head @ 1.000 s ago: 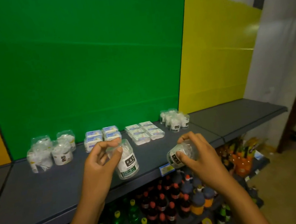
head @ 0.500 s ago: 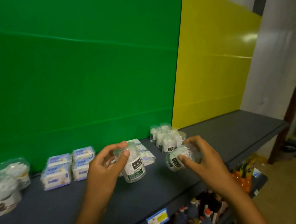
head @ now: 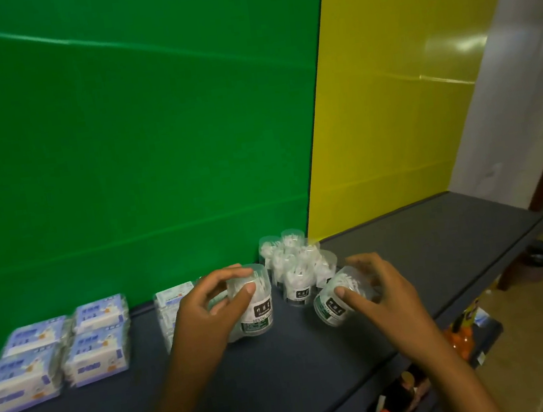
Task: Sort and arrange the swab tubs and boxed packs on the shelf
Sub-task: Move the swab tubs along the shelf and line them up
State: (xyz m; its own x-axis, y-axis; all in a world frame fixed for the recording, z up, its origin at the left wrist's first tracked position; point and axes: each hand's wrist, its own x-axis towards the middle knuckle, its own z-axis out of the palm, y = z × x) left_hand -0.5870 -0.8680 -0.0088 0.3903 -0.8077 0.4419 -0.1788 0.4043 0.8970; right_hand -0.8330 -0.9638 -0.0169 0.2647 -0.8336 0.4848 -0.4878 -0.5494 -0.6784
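- Biggest thing in view is the green back panel (head: 123,139), with a yellow panel (head: 389,114) right next to it on the right side.
- Below that runs the dark grey shelf (head: 433,236), and everything sits on it.
- Far left on the shelf: the blue-and-white boxed packs (head: 58,355), stacked in a block of four piles, kinda blurry so the print can't be read.
- Just beside those, more boxed packs with greenish print (head: 171,296), partly hidden behind the left arm.
- Back by the seam between the two panels there's a cluster of clear tubs (head: 297,268), bunched tight together and touching.
- The person's left hand (head: 208,311) has its fingers and thumb wrapped around an upright clear tub (head: 257,308) with a "DENTAL" label, low over the shelf just in front of the cluster; can't tell if the base is touching down.
- The right hand (head: 378,292) grips a second tub (head: 333,303), this one tilted over with its bottom facing left, held just right of the upright one and near the cluster.
- Under the shelf edge, lower right, a few bottles (head: 392,400) poke out.
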